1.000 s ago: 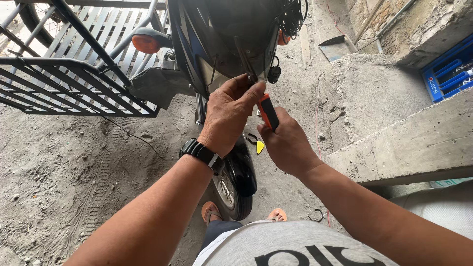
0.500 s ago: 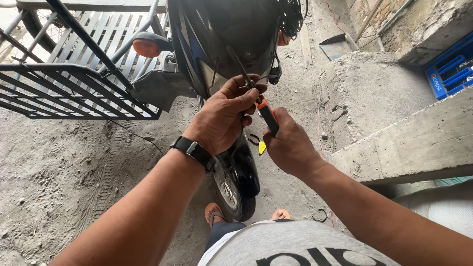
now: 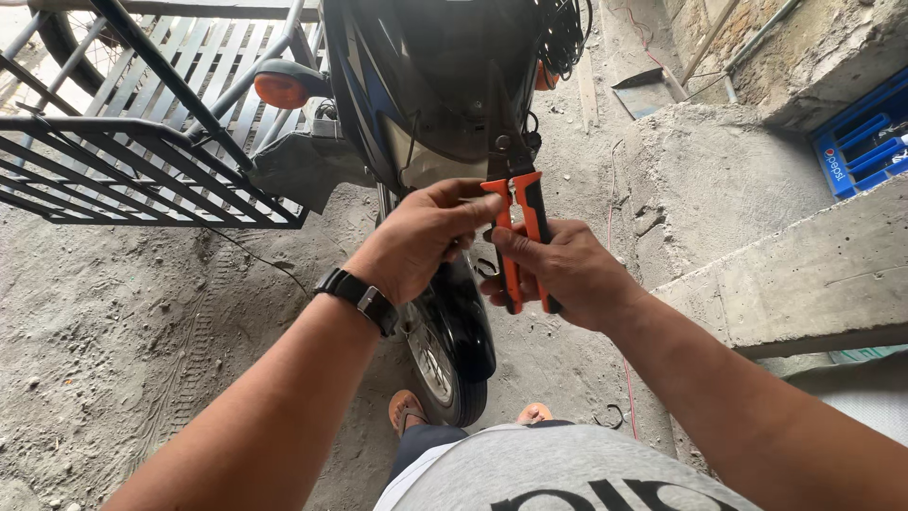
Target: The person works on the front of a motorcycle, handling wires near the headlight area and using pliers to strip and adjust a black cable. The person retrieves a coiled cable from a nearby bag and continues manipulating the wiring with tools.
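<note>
Orange-and-black pliers (image 3: 518,227) with rubbery grips and dark steel jaws stand upright just in front of the motorcycle (image 3: 426,95), tips up against its glossy black-blue plastic fairing. Right hand (image 3: 567,274) is wrapped around the lower handles, holding them. Left hand (image 3: 416,241) pinches the upper part of the near orange grip with thumb and fingertips; black wristwatch (image 3: 359,295) with matte strap on that wrist. Round orange turn signal (image 3: 281,90) left of the motorcycle, black metal slatted rack (image 3: 142,161) further left. Black front tyre (image 3: 454,350) under the pliers, below the hands. Rough grey concrete floor (image 3: 142,331), gritty, with tread marks. Blue plastic crate (image 3: 865,142) well right of the motorcycle, past a concrete ledge (image 3: 804,274).

Versus half a second ago: pliers now raised, fully visible and vertical; before, mostly hidden under the left hand. View closer.
</note>
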